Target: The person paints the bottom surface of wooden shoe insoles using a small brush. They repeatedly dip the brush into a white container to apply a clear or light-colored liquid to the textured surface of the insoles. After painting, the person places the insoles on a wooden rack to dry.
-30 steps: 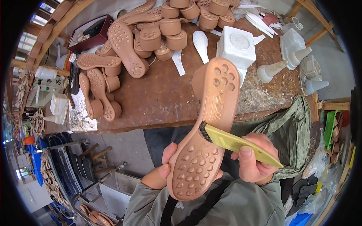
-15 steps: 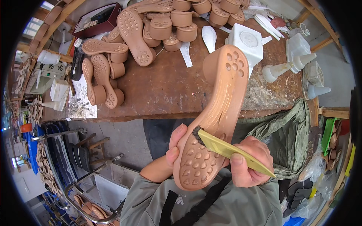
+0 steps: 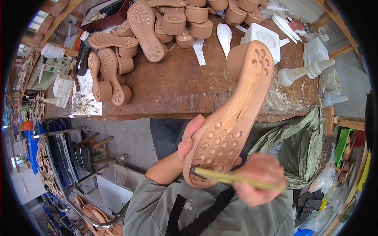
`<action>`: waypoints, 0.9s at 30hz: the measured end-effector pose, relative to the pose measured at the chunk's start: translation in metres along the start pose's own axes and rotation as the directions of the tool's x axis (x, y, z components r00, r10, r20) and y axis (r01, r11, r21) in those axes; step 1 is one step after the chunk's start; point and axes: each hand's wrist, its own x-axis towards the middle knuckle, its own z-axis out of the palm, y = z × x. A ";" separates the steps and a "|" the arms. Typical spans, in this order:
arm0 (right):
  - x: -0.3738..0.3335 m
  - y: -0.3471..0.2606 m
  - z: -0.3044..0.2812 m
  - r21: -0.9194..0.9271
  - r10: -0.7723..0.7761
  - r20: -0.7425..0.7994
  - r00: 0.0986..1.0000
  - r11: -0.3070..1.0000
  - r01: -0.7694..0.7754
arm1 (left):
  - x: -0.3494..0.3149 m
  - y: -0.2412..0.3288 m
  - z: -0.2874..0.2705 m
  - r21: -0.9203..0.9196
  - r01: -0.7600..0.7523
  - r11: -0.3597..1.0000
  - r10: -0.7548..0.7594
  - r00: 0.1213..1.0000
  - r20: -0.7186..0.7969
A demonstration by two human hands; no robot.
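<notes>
A tan high-heeled shoe sole [image 3: 236,122] slants up in front of me, its dimpled face toward me and its heel at the far end. My left hand [image 3: 190,137] grips its forefoot from the left edge, most of the fingers hidden behind it. My right hand [image 3: 260,177], blurred by motion, is closed on a flat yellow-handled brush [image 3: 220,176]. The dark bristles press near the toe end. A wet shine covers the sole's middle and part of the dimples.
Several tan soles [image 3: 147,31] lie heaped on the brown worktable [image 3: 177,90]. A white square container [image 3: 262,41] and a white nozzle bottle [image 3: 293,75] stand at the right. A green cloth sack [image 3: 303,145] hangs open below the table's right edge. A dark chair [image 3: 84,157] stands at left.
My right hand has drawn the brush from the sole's middle down to its toe end. The sole has shifted slightly up and to the right.
</notes>
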 end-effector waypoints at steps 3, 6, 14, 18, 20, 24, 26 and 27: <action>0.015 0.016 -0.023 0.006 0.222 -0.026 0.975 0.975 -0.222 | 0.001 0.002 -0.008 0.001 0.000 1.000 0.000 0.999 -0.046; 0.013 0.031 -0.029 -0.319 -0.076 -0.129 0.989 0.947 0.031 | 0.005 0.003 0.004 0.090 -0.021 0.996 0.028 0.997 -0.071; 0.000 0.073 -0.059 0.301 0.485 -0.463 0.742 0.873 -0.382 | 0.033 0.009 -0.081 0.893 -0.172 -0.416 0.617 0.668 0.416; -0.005 0.144 -0.078 0.069 0.503 -0.510 0.698 0.832 -0.550 | 0.063 0.023 -0.100 0.813 -0.160 -0.559 0.648 0.528 0.549; -0.007 0.157 -0.082 -0.225 0.358 -0.481 0.801 0.832 -0.507 | 0.060 0.026 -0.091 0.840 -0.053 -0.540 0.638 0.625 0.450; -0.003 0.169 -0.079 -0.377 0.313 -0.424 0.850 0.792 -0.480 | 0.055 0.028 -0.093 0.832 -0.121 -0.542 0.645 0.575 0.504; -0.001 0.171 -0.079 -0.385 0.334 -0.412 0.848 0.780 -0.494 | 0.054 0.029 -0.094 0.820 -0.110 -0.561 0.631 0.584 0.510; 0.000 0.171 -0.078 -0.389 0.344 -0.407 0.846 0.773 -0.501 | 0.055 0.029 -0.094 0.813 -0.118 -0.569 0.621 0.586 0.520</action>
